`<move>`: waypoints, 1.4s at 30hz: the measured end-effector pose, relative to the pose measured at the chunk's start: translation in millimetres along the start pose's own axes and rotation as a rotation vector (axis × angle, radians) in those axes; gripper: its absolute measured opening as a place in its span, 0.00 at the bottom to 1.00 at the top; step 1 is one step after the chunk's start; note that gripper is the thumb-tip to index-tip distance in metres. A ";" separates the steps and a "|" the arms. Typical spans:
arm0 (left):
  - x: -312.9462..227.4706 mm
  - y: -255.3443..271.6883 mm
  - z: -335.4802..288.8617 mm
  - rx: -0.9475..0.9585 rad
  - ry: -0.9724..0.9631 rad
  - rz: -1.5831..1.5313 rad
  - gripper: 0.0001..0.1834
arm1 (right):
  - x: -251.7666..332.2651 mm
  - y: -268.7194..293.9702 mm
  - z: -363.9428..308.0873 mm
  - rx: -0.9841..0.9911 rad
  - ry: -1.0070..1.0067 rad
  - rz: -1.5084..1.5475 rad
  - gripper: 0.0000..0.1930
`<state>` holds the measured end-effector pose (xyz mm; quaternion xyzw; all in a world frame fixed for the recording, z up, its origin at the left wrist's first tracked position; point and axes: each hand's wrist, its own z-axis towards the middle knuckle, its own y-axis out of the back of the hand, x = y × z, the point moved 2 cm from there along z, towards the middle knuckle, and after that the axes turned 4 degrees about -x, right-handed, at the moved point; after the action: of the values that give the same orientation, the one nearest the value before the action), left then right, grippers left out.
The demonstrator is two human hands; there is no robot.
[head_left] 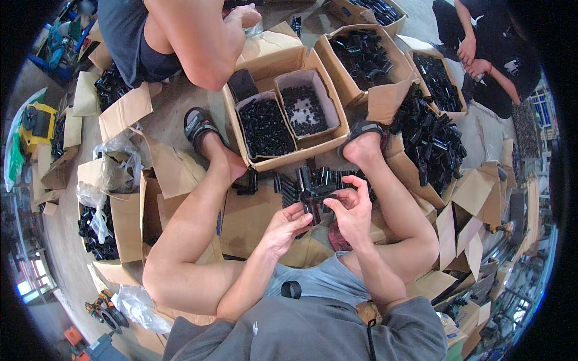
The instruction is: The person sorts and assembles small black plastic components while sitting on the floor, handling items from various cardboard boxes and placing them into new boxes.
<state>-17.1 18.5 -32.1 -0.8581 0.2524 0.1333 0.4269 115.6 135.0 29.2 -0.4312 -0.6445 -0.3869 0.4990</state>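
Observation:
My left hand (282, 231) is closed around the lower end of a glossy black plastic tube (303, 179), held upright above my lap. The fingers of my right hand (352, 212) pinch a small dark piece (324, 197) against the tube's side; its exact shape is partly hidden. Just beyond my hands, more black tubes (328, 176) lie in a row on flattened cardboard (241, 219). Between my feet stands a cardboard box (330, 143) with two inner compartments, both holding small black pieces (265, 126).
At the far right, a box (388, 99) holds black parts, with a heap of black tubes (428, 141) nearer. Opened cartons (126, 219) and plastic bags flank my left leg. One person (180, 36) sits far left; another person's hands (472, 57) show far right.

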 end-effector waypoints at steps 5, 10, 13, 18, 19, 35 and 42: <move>4.3 4.3 -2.4 -0.067 -0.029 0.030 0.22 | -1.3 -8.7 -3.9 -0.016 0.005 0.000 0.27; -7.8 8.9 -6.2 -0.119 -0.131 0.148 0.22 | -1.8 -9.3 8.1 0.034 0.041 -0.046 0.25; -19.5 29.7 -3.4 -0.361 -0.435 0.671 0.27 | 15.9 -22.2 44.8 -0.006 0.191 -0.233 0.16; -40.5 21.4 -19.8 -0.599 -0.445 1.397 0.26 | 5.3 -98.9 130.8 0.255 0.705 -0.658 0.06; -33.1 28.9 -18.2 -0.561 -0.464 1.425 0.28 | -3.7 -116.9 143.4 0.341 0.813 -0.820 0.05; -19.2 28.9 -16.0 -0.478 -0.489 1.405 0.41 | -44.4 -173.9 188.4 0.717 1.287 -1.389 0.07; -19.7 28.4 -11.9 -0.478 -0.501 1.349 0.43 | 7.3 -142.7 156.5 0.641 0.966 -0.796 0.08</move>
<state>-49.0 0.8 -35.1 -0.5311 0.5822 0.6074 0.0998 -68.1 234.7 -5.2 0.2259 -0.5419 -0.4795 0.6522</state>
